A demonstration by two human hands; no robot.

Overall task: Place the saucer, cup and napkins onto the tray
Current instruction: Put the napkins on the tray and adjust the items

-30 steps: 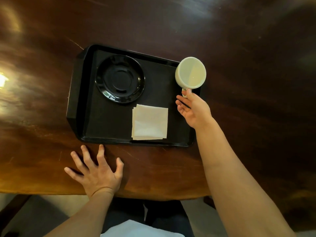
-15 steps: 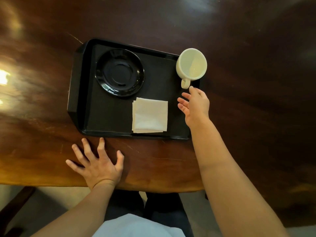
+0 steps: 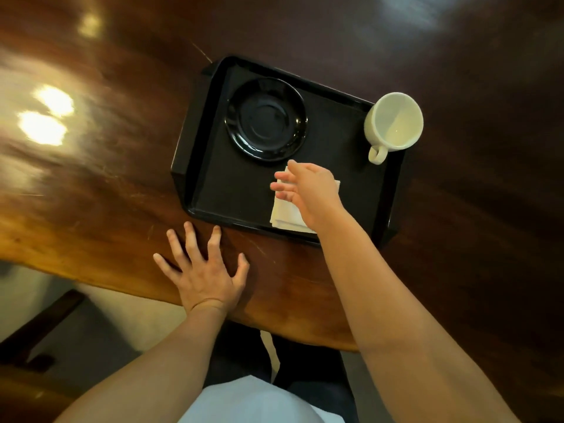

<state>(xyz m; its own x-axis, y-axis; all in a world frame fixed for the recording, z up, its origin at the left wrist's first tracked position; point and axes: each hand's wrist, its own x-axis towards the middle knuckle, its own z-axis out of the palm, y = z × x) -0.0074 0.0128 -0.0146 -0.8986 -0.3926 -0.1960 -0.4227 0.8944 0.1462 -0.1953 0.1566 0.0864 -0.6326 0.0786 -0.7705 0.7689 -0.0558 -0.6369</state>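
A black tray [image 3: 210, 166] lies on the dark wooden table. On its far left sits a black saucer [image 3: 266, 120]. A white cup [image 3: 393, 121] stands upright in the tray's far right corner, handle toward me. A stack of white napkins [image 3: 285, 215] lies near the tray's front edge, partly hidden by my right hand [image 3: 308, 192], which hovers over it with fingers apart and holds nothing. My left hand [image 3: 203, 270] rests flat on the table in front of the tray, fingers spread.
The wooden table [image 3: 106, 178] runs wide to the left and right of the tray, with bright light glare at the left. Its front edge is just behind my left wrist. A dark wooden piece of furniture [image 3: 33, 334] shows below at the left.
My right hand has let go of the cup and moved left over the napkins. The cup stays in the tray's corner. The view has shifted, and my left hand stays flat.
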